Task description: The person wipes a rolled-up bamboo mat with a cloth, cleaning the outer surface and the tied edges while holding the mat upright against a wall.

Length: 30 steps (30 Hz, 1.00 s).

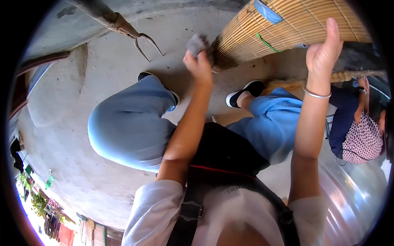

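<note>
Pinched in my left hand (200, 67) is a crumpled grey cloth (198, 43), held beside the lower end of a rolled bamboo mat (246, 39). The hand is slightly blurred. The mat, made of thin slats bound with thread, slants up to the right. My right hand (323, 55), with a bangle on its wrist, is at the mat's lower right side. Its thumb points up over the slats, while its fingers are mostly hidden as they grip the mat. A blue patch (268, 12) and a green strip (267, 43) show on the mat.
A forked wooden stick (119, 25) reaches in at the upper left over the concrete floor (61, 110). Near my right foot lies a straw broom (287, 85). Another person in a patterned top (363, 141) sits at the right. Plants (39, 203) show at lower left.
</note>
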Available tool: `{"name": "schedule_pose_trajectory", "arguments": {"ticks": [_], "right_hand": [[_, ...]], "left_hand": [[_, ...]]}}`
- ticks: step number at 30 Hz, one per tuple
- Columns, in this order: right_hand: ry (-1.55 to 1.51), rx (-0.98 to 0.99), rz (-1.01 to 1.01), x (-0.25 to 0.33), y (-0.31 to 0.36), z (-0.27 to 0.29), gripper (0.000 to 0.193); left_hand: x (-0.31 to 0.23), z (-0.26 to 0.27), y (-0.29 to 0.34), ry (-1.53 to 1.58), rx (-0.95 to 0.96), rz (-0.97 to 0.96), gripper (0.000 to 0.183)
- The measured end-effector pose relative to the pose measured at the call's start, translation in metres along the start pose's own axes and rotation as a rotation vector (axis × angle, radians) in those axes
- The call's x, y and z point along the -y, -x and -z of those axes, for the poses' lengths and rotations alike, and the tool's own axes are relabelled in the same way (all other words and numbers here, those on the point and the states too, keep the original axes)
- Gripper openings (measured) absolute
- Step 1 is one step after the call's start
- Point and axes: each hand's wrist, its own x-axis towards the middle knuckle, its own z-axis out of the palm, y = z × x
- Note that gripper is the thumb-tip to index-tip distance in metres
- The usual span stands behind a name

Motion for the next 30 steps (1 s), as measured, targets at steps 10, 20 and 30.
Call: {"name": "schedule_pose_trajectory", "arguments": {"ticks": [10,20,30], "right_hand": [[0.025,-0.081,-0.02,-0.015,-0.01,0.002,0.051],[0.018,-0.057,-0.044,-0.015,-0.014,-0.014,0.052],[0.042,-0.077,-0.07,-0.015,-0.014,-0.017,0.054]], "left_hand": [[0.048,-0.03,-0.032,-0.588,0.01,-0.343,0.033],[0.128,0.066,-0.057,-0.836,0.003,0.508,0.044],[0.014,-0.018,-0.042,-0.475,0.086,0.201,0.038]]}}
